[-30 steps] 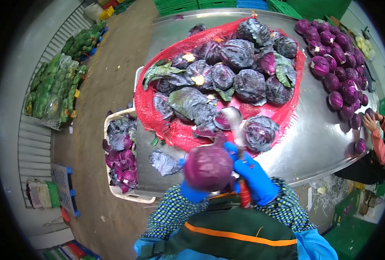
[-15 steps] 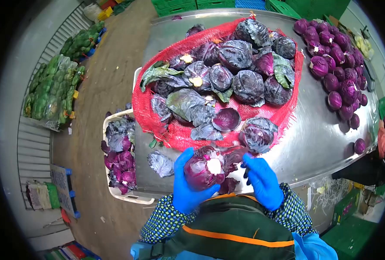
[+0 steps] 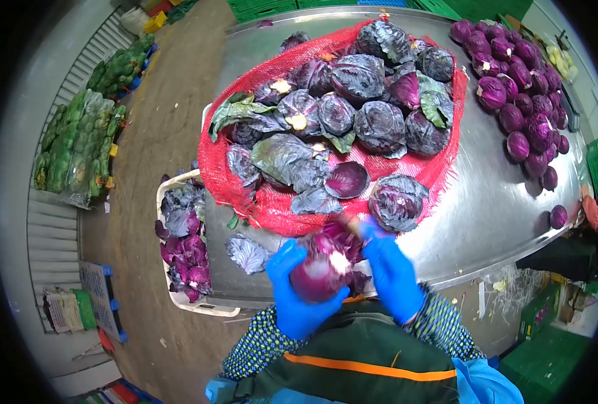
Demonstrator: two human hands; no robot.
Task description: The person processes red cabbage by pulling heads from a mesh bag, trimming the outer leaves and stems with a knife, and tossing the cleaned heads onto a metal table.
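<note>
My left hand (image 3: 295, 291), in a blue glove, is wrapped round a red cabbage (image 3: 320, 273) with its pale cut stem turned up and to the right. At the cabbage's upper right, my gloved right hand (image 3: 391, 273) is closed, its fingers smeared by motion. A brownish blurred shape shows at its fingertips; I cannot tell what it is. Loose purple leaf pieces hang by the cabbage's right side. Beyond my hands, a red mesh sack (image 3: 282, 219) lies spread out, with several unpeeled cabbages (image 3: 380, 128) and loose outer leaves (image 3: 287, 158) on it.
Peeled purple cabbages (image 3: 528, 101) are heaped on the right of the metal table (image 3: 471, 215), one lying apart (image 3: 558, 216). A white crate (image 3: 168, 269) of trimmed leaves stands at the left edge. One leaf (image 3: 246, 254) lies near my left hand. Green crates (image 3: 265, 9) stand behind.
My right hand has moved left and up against the cabbage. The cabbage has tilted in my left hand, and its stem has shifted slightly.
</note>
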